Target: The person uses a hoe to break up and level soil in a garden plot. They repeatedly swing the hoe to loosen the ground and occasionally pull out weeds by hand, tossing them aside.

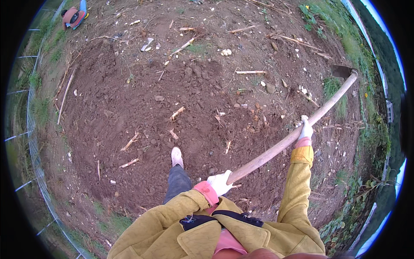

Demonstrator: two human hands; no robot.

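Observation:
A hoe with a long wooden handle slants from my waist up to the right, its dark metal blade raised beside the field's grassy edge. My left hand, in a white glove, grips the butt end of the handle close to my body. Farther up the handle, about midway, my right hand is closed around it, also gloved in white. Loose brown soil lies before me, with broken dry stalk stubs scattered over it.
Another person crouches at the far upper left. Dry stalks, pale stones and a clear plastic scrap lie on the ground. Green plants line the right edge; a fence-like line curves along the left. My shoe stands on the soil.

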